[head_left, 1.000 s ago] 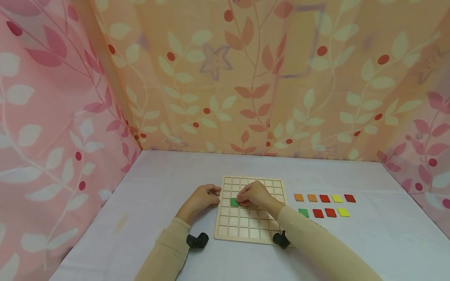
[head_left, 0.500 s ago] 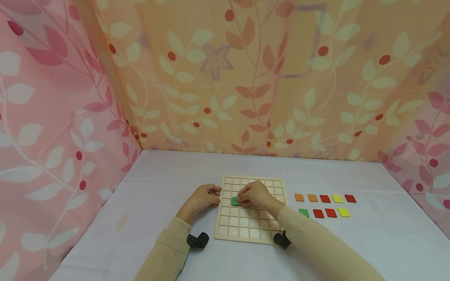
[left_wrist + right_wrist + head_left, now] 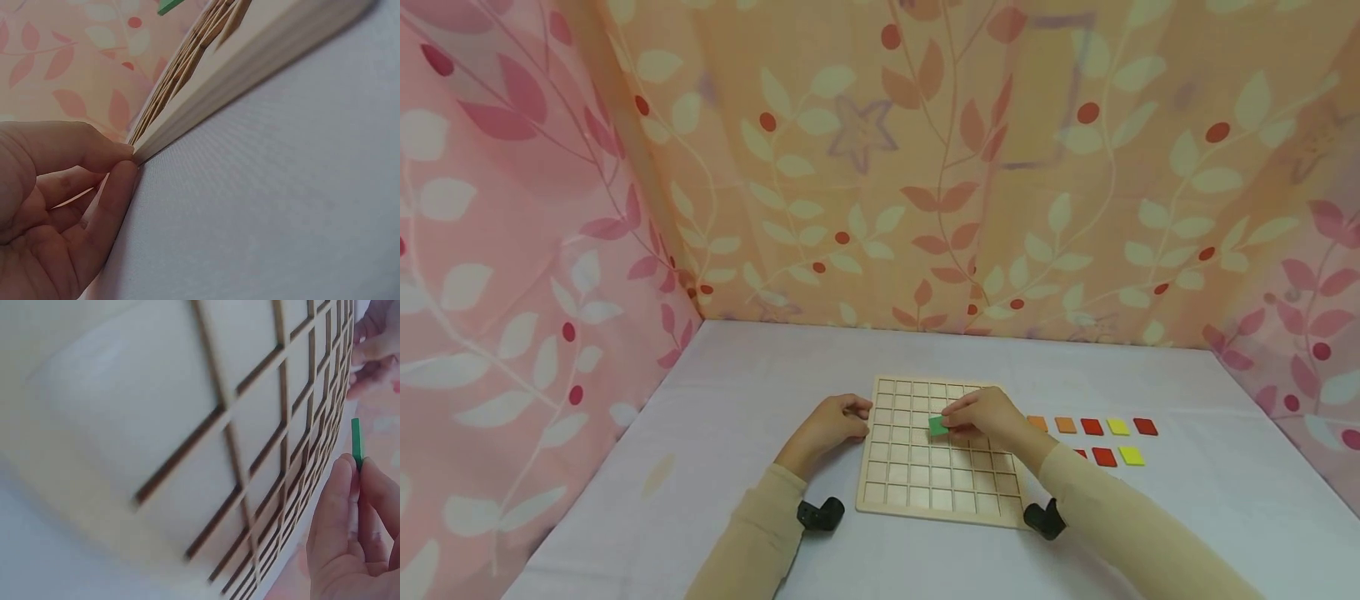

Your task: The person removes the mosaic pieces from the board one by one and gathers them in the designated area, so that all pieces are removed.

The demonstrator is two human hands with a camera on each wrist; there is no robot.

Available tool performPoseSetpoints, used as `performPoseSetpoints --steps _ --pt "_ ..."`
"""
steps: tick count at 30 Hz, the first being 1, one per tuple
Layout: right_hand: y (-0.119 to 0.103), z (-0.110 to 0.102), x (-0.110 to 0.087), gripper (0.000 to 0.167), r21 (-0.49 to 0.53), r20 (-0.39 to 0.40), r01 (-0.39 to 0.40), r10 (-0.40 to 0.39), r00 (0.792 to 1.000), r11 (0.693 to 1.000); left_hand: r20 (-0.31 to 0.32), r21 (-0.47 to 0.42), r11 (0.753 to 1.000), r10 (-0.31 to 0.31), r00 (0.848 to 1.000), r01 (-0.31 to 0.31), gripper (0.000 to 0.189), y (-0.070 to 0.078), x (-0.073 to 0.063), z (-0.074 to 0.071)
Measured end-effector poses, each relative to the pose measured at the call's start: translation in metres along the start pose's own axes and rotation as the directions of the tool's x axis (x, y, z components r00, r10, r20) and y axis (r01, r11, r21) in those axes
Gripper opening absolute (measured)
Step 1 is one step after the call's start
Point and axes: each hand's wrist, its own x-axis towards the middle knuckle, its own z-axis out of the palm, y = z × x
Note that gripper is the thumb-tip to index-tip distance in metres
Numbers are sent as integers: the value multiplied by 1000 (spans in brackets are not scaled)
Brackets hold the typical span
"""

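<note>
A pale wooden grid board (image 3: 917,479) lies flat on the table. My right hand (image 3: 988,419) is above its middle, pinching a green square tile (image 3: 937,427) between thumb and fingertips. In the right wrist view this green tile (image 3: 356,439) stands edge-on, held apart from the board's surface. My left hand (image 3: 833,427) is at the board's left side. The left wrist view shows the thumb and a finger of the left hand (image 3: 75,187) pinching the board's edge (image 3: 181,119).
Right of the board, loose square tiles lie in two rows: orange (image 3: 1065,425), red (image 3: 1104,457) and yellow (image 3: 1131,456) among them. My right forearm partly covers the nearer row. A white cloth (image 3: 760,358) covers the table, with patterned curtains (image 3: 925,208) behind and at the sides.
My right hand has moved to the right with the green tile, lifting it off its square on the left part of the board. The left hand has stayed in place.
</note>
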Motion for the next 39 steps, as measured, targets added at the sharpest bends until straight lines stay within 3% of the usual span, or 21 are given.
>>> performPoseSetpoints --steps 5,12,18,25,33,39 --pt "7 -22 -7 30 11 -10 1 -1 1000 1000 -2 -3 1000 -1 1000 1 43 0 -1 1" --pt "18 -52 -17 29 18 -27 -96 97 995 995 1 -5 1000 -4 1000 4 42 0 0 1" --pt "27 -74 -25 32 -26 -6 -127 127 992 992 -18 14 1000 -8 1000 8 42 -2 0 1" --pt "38 -102 -35 35 -83 -39 -164 161 986 983 -20 2 1000 -17 1000 17 43 -3 2 2" --pt "54 -137 -49 38 -46 -12 -149 149 989 988 -25 13 1000 -17 1000 17 42 -2 0 1" --pt "64 -160 -58 34 -23 -17 -180 179 984 983 -13 10 1000 -15 1000 15 43 0 0 2"
